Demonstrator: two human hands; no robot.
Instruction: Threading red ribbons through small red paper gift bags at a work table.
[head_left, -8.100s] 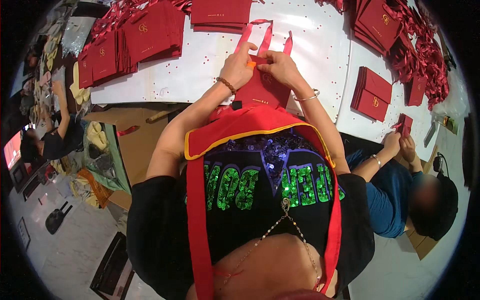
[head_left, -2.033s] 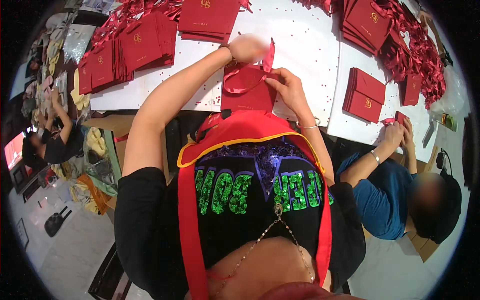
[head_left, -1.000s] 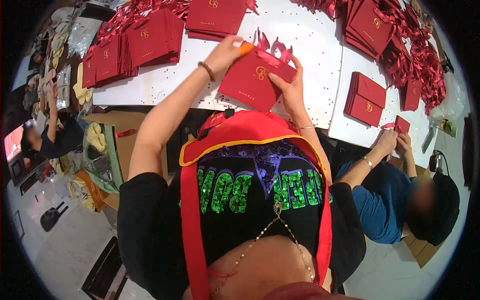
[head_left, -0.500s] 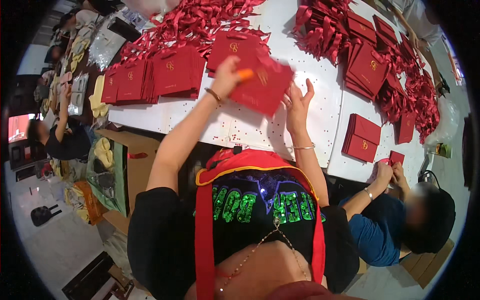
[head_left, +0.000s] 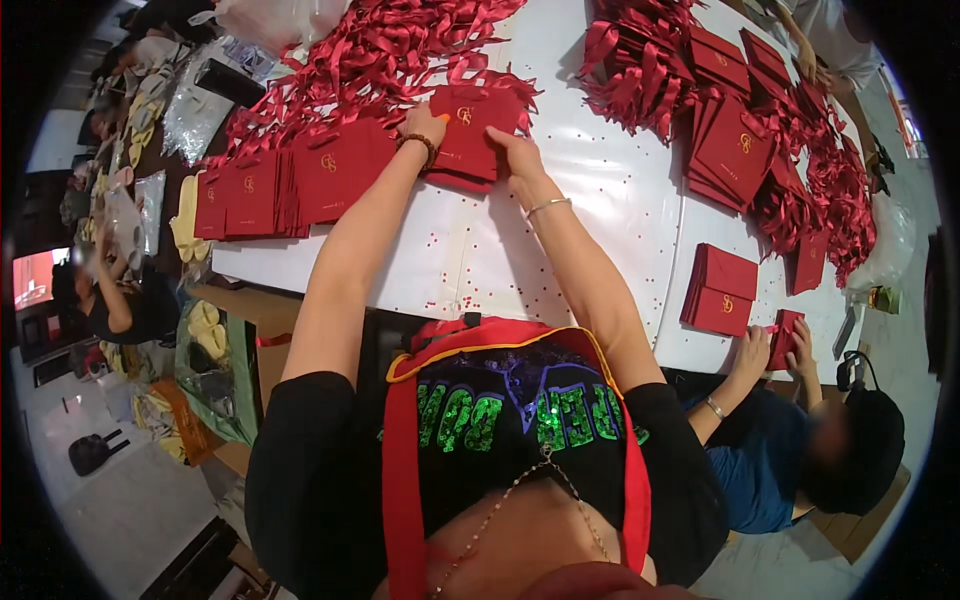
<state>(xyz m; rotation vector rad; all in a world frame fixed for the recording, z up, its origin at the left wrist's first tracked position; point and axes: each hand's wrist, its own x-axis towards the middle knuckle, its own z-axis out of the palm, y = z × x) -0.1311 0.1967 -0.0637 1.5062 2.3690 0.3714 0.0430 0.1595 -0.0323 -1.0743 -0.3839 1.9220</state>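
A stack of red paper gift bags (head_left: 470, 150) with gold emblems lies at the far middle of the white table. My left hand (head_left: 424, 125) is closed on the stack's left edge, a small orange thing (head_left: 444, 118) showing at its thumb. At the opposite edge, my right hand (head_left: 517, 155) grips with the thumb on the front, its other fingers largely hidden behind the bags. To the left, more red gift bags (head_left: 330, 180) lean in overlapping rows, their red ribbons (head_left: 340, 70) heaped behind them.
More red bags (head_left: 735, 150) and ribbons fill the right side. A short pile of red envelope-like pouches (head_left: 722, 290) lies nearer. At the right, a co-worker's hands (head_left: 765, 350) handle a small red item. Tiny red dots scatter over the white table (head_left: 590, 250).
The bag that was held up over the table now rests on the far-middle stack. Both my hands have moved away from me and to the left, onto the stack's two edges.
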